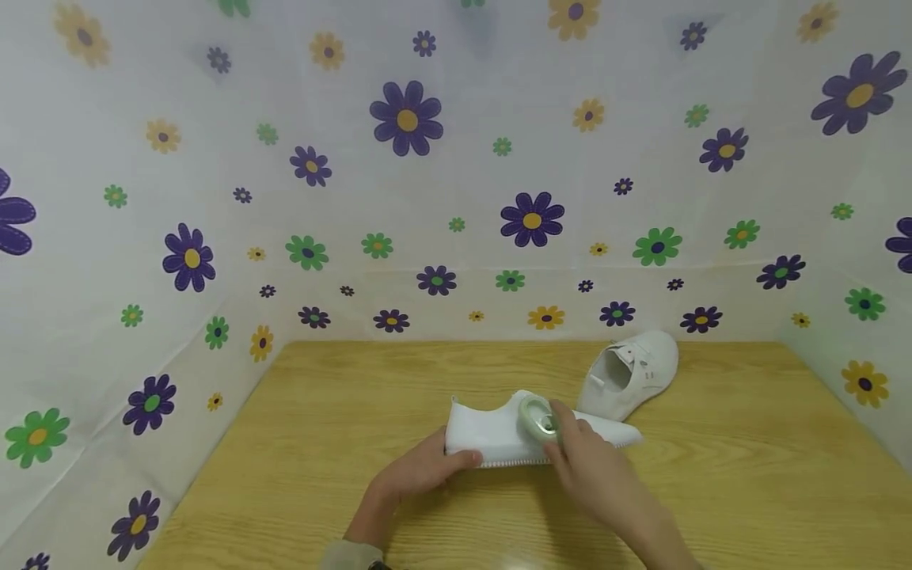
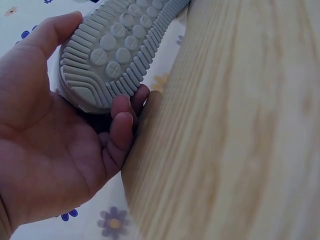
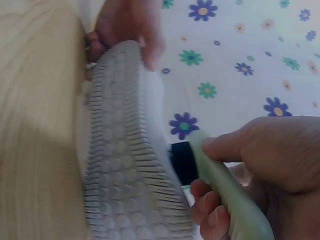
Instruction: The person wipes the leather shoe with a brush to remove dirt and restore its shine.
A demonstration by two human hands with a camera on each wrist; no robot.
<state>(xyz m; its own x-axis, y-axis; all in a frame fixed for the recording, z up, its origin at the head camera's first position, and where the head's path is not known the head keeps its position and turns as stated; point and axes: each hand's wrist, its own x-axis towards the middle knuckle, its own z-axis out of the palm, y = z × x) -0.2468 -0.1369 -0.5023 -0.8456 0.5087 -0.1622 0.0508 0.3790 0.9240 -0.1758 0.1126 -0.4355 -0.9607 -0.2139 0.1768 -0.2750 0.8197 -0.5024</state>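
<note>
A white shoe (image 1: 484,431) is tipped on its side above the wooden table, its ridged, studded sole (image 3: 117,145) facing the person. My left hand (image 1: 420,467) grips it by the heel; in the left wrist view, thumb and fingers (image 2: 121,131) curl round the heel end. In my right hand (image 1: 594,475) is a pale green scrub brush (image 3: 232,200), held by its rounded handle. Its dark bristles (image 3: 184,162) are right at the shoe's upper, along the side away from the person. Part of the shoe is hidden behind the right hand.
Behind the toe of the held shoe, a second white shoe (image 1: 644,368) lies tilted on the table (image 1: 342,396), its opening showing. Flower-printed white sheeting (image 1: 456,174) stands round the back and both sides of the table.
</note>
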